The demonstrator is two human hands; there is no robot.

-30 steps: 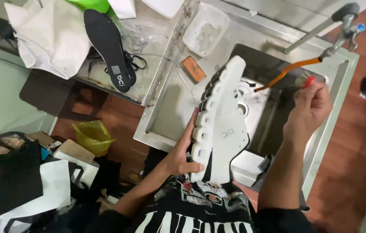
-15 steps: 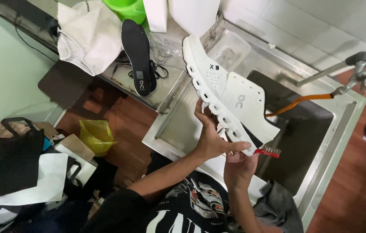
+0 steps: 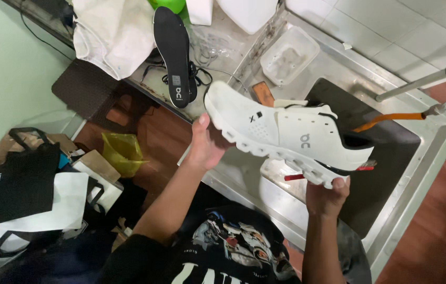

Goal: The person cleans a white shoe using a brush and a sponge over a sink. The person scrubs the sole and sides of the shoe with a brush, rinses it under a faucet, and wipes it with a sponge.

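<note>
Lying now nearly level over the sink [image 3: 433,158], the white shoe [image 3: 291,134] is showing its side, where half a second ago it was slanting steeply with its toe toward the bench [image 3: 223,52]. The left hand [image 3: 204,144] is clamping the toe end from below, and the right hand [image 3: 328,194] is gripping under the heel. A red-handled brush [image 3: 307,174] is sitting between that hand and the sole, mostly hidden, so its bristles are hard to make out. The black insole [image 3: 174,52] is resting on the bench, nearer the middle than before.
</note>
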